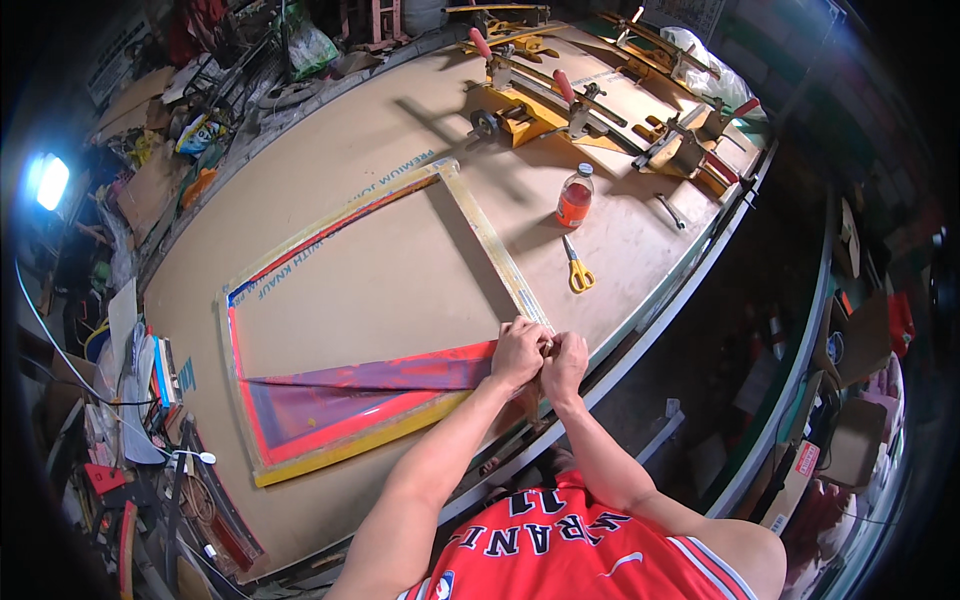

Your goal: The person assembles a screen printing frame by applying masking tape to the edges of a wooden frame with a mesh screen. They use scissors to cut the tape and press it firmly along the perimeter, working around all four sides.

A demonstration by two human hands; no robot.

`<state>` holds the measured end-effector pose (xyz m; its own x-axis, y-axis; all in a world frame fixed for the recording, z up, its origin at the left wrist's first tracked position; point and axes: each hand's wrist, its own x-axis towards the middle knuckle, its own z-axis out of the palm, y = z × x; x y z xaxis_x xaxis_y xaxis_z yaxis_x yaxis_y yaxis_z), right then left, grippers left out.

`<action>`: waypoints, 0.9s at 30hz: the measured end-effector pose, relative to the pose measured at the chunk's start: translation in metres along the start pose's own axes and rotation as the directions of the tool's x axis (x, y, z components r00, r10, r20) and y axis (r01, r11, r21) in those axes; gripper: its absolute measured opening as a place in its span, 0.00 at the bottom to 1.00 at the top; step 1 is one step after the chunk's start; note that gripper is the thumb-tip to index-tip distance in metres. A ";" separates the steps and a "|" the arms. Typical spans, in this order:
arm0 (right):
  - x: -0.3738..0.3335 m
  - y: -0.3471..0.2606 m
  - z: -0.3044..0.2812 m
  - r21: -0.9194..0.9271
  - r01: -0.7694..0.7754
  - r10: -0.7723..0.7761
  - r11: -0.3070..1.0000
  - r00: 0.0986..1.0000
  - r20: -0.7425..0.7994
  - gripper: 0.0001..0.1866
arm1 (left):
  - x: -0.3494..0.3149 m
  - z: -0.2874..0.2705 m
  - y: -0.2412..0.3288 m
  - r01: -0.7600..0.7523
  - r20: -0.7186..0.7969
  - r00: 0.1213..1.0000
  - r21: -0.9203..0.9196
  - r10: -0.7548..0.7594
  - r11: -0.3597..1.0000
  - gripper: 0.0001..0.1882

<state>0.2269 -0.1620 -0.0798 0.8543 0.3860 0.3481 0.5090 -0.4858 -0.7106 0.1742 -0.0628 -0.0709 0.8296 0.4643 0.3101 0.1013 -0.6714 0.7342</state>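
Observation:
A wooden screen-printing frame (490,245) lies flat on the board-topped table, its rails marked with paint and tape. Loosened red and purple mesh (340,400) stays along the near side, with a folded edge running toward the hands. At the frame's near right corner, my left hand (520,352) is closed, its fingertips meeting those of my right hand (566,365). Both pinch at the rail's end. Whatever is between the fingers is too small and covered to make out. Yellow-handled scissors (580,275) rest just beyond the hands.
A bottle of red liquid (574,198) stands past the scissors. Farther back are yellow metal clamps (530,115) with red handles, and a wrench (671,211) near the table's right edge. Piled clutter (190,150) lines the left side. Cardboard boxes (858,440) sit at right.

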 end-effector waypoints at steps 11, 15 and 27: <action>-0.006 0.015 0.006 0.112 0.062 -0.051 0.992 0.994 -0.100 0.13 | 0.003 -0.003 -0.003 -0.080 0.087 0.993 -0.033 0.083 0.996 0.05; -0.007 0.016 0.001 0.152 -0.023 0.020 0.988 1.000 0.021 0.11 | 0.008 0.003 -0.007 -0.106 0.129 0.987 0.037 0.101 0.994 0.03; -0.010 0.016 -0.019 0.246 0.109 -0.127 0.963 0.990 0.058 0.11 | 0.005 0.000 -0.010 -0.063 0.196 0.978 -0.072 0.076 0.995 0.04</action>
<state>0.2291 -0.1889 -0.0828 0.7753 0.4890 0.3996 0.5577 -0.2331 -0.7967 0.1774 -0.0539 -0.0767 0.9264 0.2894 0.2407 0.0089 -0.6562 0.7545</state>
